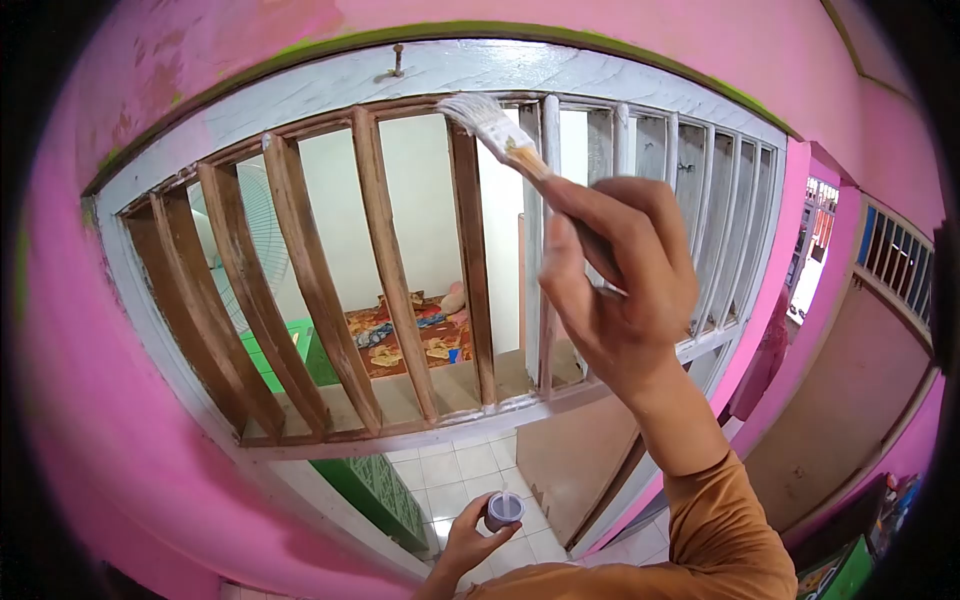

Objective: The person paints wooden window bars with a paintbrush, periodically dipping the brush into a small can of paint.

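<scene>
My right hand [630,270] is closed around the wooden handle of a paintbrush [492,125]. White paint coats its bristles, which meet the top of a brown wooden slat [466,200] just under the frame's upper rail. Low down, my left hand [470,540] grips a small paint cup [505,510] whose contents look pale. The slatted wooden frame [480,65] is white along its top rail. Slats to the right, such as the white slat [550,250], are painted, while those on the left, like the brown slat [385,250], show bare wood.
A nail [398,60] sticks out of the top rail. Pink wall [130,400] surrounds the frame. Behind the slats are a fan [245,240], a green piece of furniture [285,350] and a patterned mat [410,335]. A brown door [580,460] and white floor tiles [465,465] lie below.
</scene>
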`<action>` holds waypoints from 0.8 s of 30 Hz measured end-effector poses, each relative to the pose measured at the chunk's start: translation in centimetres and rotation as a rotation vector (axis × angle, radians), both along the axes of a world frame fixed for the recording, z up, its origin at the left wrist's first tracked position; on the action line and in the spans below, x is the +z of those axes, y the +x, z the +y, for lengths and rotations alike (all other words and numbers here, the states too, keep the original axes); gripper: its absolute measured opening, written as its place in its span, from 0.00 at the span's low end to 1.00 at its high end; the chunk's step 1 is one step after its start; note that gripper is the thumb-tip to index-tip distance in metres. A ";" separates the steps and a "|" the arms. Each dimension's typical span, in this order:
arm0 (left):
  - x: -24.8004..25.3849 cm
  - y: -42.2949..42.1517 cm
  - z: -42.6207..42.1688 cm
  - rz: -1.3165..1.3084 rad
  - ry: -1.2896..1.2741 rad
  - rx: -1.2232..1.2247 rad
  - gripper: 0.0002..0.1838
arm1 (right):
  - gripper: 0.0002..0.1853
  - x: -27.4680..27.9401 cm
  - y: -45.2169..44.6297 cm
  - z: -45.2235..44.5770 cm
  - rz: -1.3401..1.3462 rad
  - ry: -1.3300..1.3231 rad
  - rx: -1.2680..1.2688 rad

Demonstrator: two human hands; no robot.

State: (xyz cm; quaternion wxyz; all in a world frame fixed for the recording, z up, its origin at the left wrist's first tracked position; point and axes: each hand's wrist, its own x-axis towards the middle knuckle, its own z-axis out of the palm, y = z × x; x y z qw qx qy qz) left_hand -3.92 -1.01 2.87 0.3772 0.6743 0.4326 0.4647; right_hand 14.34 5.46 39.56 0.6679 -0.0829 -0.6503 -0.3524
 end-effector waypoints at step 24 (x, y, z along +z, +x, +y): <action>-0.2 -0.3 -0.6 0.003 0.003 0.091 0.36 | 0.15 0.3 1.1 -0.7 0.069 0.020 -0.073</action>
